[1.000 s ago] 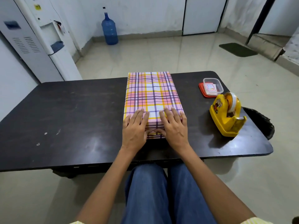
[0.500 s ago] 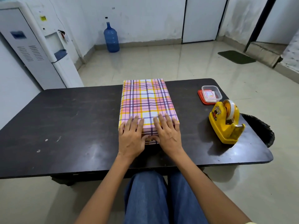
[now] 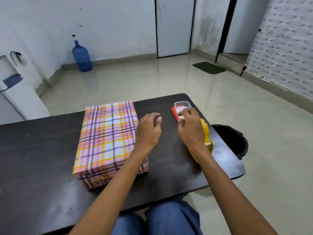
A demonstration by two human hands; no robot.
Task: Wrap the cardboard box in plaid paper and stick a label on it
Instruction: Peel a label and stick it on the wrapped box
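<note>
The plaid-wrapped box (image 3: 108,138) lies left of both hands on the table (image 3: 42,150), its long axis running near to far. My left hand (image 3: 149,131), the nearer one, hovers just right of it, loosely curled and empty. My right hand (image 3: 189,128) curls at the clear tub (image 3: 183,103), far right (I can't tell whether it grips anything).

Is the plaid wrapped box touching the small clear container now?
Apart. The head view shows bare table between the wrapped box and the clear container.
</note>
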